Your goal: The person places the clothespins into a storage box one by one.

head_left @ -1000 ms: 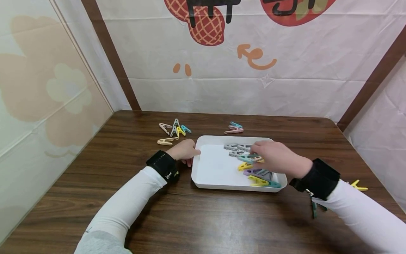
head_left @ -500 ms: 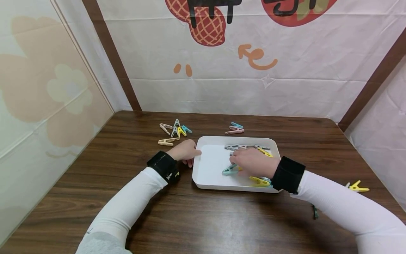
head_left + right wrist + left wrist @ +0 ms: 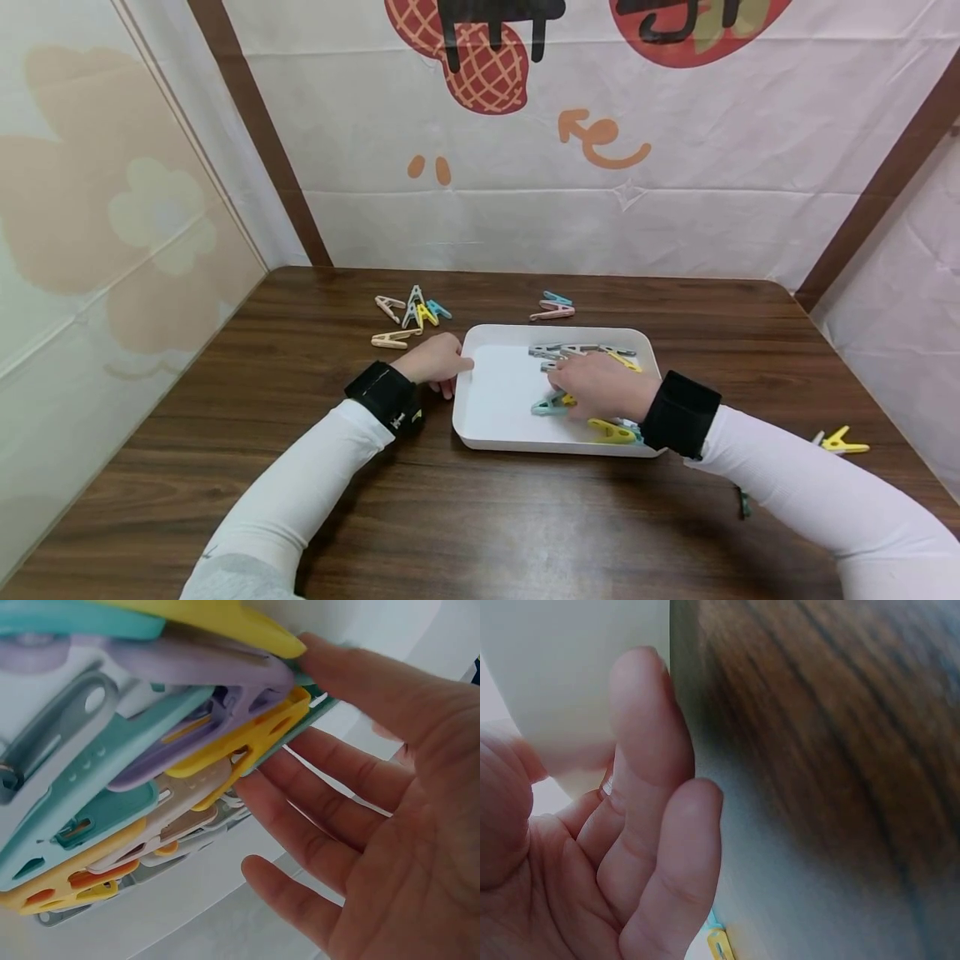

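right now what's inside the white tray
Grey clips toward the far side, a teal clip and yellow clip nearer; the right wrist view adds a purple clip. The right hand hides others from above, number unclear.

My white sleeves [image 3: 810,492] and black wrist straps [image 3: 682,414] stand out against a plain white tray [image 3: 495,392] holding clothespins [image 3: 210,667] in yellow, purple, teal and grey. A pale pink clothespin [image 3: 566,311] and a blue clothespin [image 3: 557,297] brighten my brown, dark-grained table [image 3: 480,533]. The white backdrop [image 3: 480,217] carries red shapes [image 3: 487,71] crossed with tan lattice, orange marks [image 3: 600,133] and brown bands [image 3: 260,133]; at my left, a faded peach flower [image 3: 45,217] surrounds a pale green bloom [image 3: 135,221].
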The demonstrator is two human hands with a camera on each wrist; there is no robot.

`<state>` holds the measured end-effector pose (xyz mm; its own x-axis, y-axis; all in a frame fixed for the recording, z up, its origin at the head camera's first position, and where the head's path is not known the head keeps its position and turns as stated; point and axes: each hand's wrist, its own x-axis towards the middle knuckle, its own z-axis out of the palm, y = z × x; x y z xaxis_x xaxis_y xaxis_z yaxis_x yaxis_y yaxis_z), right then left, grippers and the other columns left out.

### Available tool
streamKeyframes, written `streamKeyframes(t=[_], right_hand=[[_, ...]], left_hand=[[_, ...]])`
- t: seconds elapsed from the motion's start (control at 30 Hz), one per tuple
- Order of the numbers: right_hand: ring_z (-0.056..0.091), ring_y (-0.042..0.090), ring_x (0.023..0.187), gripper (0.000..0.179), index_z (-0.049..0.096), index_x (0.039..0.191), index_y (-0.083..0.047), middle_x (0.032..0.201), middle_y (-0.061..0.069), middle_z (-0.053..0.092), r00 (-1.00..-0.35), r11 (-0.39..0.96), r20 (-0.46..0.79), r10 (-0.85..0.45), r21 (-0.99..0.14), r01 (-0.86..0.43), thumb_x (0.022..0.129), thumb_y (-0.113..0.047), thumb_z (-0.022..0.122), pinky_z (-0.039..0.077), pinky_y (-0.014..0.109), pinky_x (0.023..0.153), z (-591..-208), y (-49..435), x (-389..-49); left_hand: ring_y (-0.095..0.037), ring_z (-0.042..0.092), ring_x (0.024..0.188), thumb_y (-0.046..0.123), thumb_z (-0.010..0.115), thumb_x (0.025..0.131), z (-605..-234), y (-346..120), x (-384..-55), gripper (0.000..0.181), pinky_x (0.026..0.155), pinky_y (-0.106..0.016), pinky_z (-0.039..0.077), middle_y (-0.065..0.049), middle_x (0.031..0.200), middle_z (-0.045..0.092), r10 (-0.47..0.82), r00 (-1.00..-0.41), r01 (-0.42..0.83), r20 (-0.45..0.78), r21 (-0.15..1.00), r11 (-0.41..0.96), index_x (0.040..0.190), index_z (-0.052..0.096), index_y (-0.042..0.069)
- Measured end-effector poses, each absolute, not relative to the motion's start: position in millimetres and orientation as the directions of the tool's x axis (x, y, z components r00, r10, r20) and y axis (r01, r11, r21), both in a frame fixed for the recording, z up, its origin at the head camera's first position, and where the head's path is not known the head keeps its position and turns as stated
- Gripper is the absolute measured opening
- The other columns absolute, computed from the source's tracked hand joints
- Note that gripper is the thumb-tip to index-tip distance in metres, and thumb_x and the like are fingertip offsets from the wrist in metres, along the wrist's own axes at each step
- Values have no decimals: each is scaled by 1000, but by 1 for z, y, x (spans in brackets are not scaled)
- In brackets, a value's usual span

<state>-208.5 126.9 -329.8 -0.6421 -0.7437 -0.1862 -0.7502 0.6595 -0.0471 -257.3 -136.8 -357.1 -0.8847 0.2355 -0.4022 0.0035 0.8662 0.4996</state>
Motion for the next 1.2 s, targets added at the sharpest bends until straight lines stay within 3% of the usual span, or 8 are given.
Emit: streamKeyframes(t=[0.13,0.4,0.67,0.9,1.0,1.2], right_hand=[[60,21,92,37,64,116,-7,106,6,65,-666,686,-189,-721,-62,-725,85,-26,75,50,39,80,-324,130,-204],[56,13,76,36,66,112,-8,99,5,64,-698,698,-35,-715,-98,-709,85,-30,76,49,32,67,-303,162,-198],[59,14,76,37,66,113,-8,104,5,63,-823,815,57,-565,-120,-567,86,-32,74,50,36,63,-290,215,-181],[60,37,105,51,59,122,-1,120,21,59,-928,910,-6,-374,-195,-365,89,-38,70,48,53,79,-285,280,-176],[56,44,107,58,55,125,5,122,28,56,-943,923,-29,-331,-218,-317,89,-38,70,45,57,82,-285,311,-177],[51,56,105,64,47,126,18,121,41,49,-958,944,-110,-264,-233,-234,83,-20,76,45,60,80,-297,362,-180]], left_hand=[[-14,62,48,20,53,98,-358,-137,-256,23,47,-25,47,-7,58,65,232,-884,-1,-406,498,867,85,60,3],[-13,61,47,19,53,98,-357,-138,-254,24,47,-25,47,-6,57,64,240,-886,8,-396,505,863,83,61,3],[-13,61,47,19,53,98,-357,-138,-253,22,47,-25,47,-6,57,64,239,-886,8,-396,504,864,85,60,2],[-14,62,48,20,53,98,-357,-139,-255,23,47,-25,47,-7,58,65,242,-889,13,-389,507,862,85,61,3],[-14,62,48,20,53,98,-356,-138,-256,23,47,-26,47,-7,58,65,240,-887,8,-394,507,862,85,60,3],[-14,62,48,20,53,98,-355,-139,-256,23,48,-26,48,-7,59,65,236,-887,1,-397,509,861,85,60,3]])
